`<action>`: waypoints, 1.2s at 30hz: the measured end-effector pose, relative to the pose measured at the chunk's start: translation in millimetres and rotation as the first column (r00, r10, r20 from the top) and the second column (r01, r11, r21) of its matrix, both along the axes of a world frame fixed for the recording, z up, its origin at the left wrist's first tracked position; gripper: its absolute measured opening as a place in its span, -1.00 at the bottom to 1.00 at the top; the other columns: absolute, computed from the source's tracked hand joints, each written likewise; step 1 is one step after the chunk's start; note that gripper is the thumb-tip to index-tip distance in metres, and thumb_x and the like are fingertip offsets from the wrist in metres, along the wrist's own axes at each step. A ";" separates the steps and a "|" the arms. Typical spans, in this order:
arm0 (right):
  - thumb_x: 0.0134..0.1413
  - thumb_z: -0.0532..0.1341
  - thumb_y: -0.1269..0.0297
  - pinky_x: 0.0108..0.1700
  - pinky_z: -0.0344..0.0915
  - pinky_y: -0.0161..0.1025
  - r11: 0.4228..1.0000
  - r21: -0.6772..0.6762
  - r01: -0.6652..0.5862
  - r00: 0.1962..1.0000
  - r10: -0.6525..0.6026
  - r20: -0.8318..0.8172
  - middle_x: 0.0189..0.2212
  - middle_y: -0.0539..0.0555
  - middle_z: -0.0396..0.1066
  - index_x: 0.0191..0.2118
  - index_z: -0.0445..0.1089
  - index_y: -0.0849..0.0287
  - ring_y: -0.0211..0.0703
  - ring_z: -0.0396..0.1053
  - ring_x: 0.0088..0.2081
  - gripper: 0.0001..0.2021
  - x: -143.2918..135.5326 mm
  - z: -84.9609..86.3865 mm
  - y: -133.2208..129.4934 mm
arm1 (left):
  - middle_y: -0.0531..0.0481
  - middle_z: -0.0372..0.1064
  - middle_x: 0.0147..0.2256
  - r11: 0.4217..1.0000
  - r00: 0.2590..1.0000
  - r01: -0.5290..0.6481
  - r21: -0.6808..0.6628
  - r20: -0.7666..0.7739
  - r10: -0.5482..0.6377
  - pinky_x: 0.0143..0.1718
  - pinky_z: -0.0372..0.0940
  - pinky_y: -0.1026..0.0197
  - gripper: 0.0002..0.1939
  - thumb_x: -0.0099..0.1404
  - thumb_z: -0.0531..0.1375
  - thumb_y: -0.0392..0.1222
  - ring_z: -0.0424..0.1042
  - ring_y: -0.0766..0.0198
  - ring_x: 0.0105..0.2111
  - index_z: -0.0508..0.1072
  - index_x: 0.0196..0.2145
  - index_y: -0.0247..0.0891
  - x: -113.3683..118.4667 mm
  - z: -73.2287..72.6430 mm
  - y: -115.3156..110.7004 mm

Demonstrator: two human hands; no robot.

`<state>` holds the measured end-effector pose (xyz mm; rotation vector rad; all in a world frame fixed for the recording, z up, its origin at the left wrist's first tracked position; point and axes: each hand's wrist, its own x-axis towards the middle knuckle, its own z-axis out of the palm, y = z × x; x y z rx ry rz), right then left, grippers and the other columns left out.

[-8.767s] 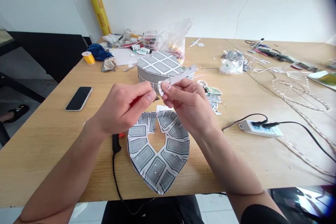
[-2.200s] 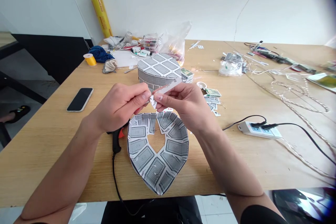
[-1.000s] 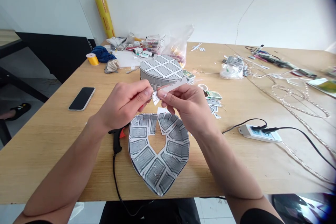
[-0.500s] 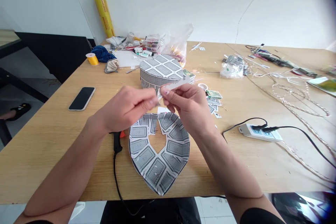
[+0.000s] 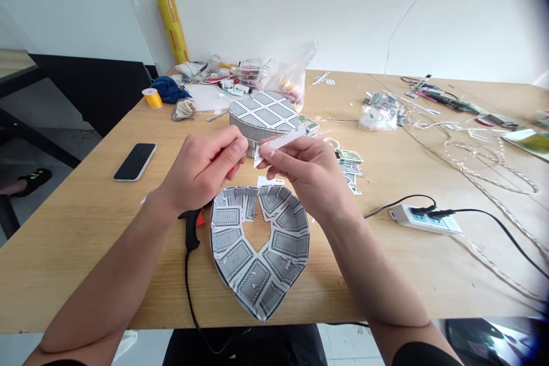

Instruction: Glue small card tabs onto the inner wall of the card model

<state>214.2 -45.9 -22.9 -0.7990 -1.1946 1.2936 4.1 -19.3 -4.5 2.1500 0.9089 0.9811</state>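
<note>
My right hand point(image 5: 311, 174) pinches a narrow white card strip point(image 5: 283, 140) between thumb and fingers, its end folded near the thumb. Close to that end, my left hand point(image 5: 210, 166) is closed, thumb pressed on the forefinger. A bit of red shows beneath its fingers, but what it grips is hidden. Below both hands lies an open, pointed tray made of playing cards point(image 5: 231, 266), with a gap in its floor. A black glue gun with a red trigger point(image 5: 192, 231) rests left of it. Behind my hands stands a rounded box covered in playing cards point(image 5: 263, 111).
A phone point(image 5: 135, 162) lies on the left. Loose cards and a card pack point(image 5: 349, 156) are right of my hands. A power strip point(image 5: 424, 218) with cables sits farther right. Yellow thread point(image 5: 152, 98), cloth and clutter line the back.
My left hand has drawn slightly up and left, away from the strip's end. My right hand keeps the strip in nearly the same place.
</note>
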 end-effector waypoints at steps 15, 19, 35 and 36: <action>0.10 0.58 0.22 -0.37 0.40 -0.26 1.000 -0.018 -0.022 1.000 0.022 0.000 -0.45 0.00 0.59 -0.27 0.70 0.09 -0.23 0.48 -0.40 -0.87 -1.6 -2.7 -2.5 | 0.12 0.29 -0.58 0.998 0.998 0.001 0.066 -0.067 0.003 -0.51 0.15 0.21 -0.56 0.63 0.04 -0.05 0.25 0.37 -0.58 0.32 -0.44 -0.20 4.6 2.4 -1.3; 0.09 0.58 0.21 -0.42 0.32 -0.26 1.000 -0.024 0.007 1.000 -0.007 0.007 -0.48 -0.01 0.56 -0.27 0.69 0.09 -0.25 0.41 -0.45 -0.86 -2.0 -3.5 -3.2 | 0.13 0.27 -0.58 0.996 0.997 0.021 0.084 -0.071 -0.015 -0.50 0.15 0.20 -0.56 0.62 0.05 -0.09 0.24 0.37 -0.58 0.30 -0.46 -0.20 5.3 4.6 -2.0; 0.06 0.59 0.17 -0.47 0.27 -0.29 0.999 -0.032 -0.002 1.000 0.002 0.000 -0.50 -0.01 0.54 -0.28 0.71 0.10 -0.28 0.36 -0.48 -0.83 -4.7 -0.7 -5.3 | 0.13 0.27 -0.58 0.997 0.997 0.029 0.065 -0.075 -0.024 -0.50 0.14 0.20 -0.56 0.61 0.05 -0.08 0.22 0.37 -0.58 0.29 -0.47 -0.20 4.7 7.1 -3.3; 0.07 0.59 0.18 -0.47 0.27 -0.29 0.999 -0.031 -0.008 1.000 0.007 -0.008 -0.50 -0.01 0.53 -0.28 0.71 0.10 -0.28 0.36 -0.48 -0.84 -4.6 -0.2 -5.5 | 0.13 0.27 -0.58 0.997 0.997 0.039 0.061 -0.073 -0.035 -0.50 0.14 0.20 -0.56 0.62 0.05 -0.09 0.21 0.37 -0.58 0.29 -0.47 -0.20 4.3 7.3 -3.2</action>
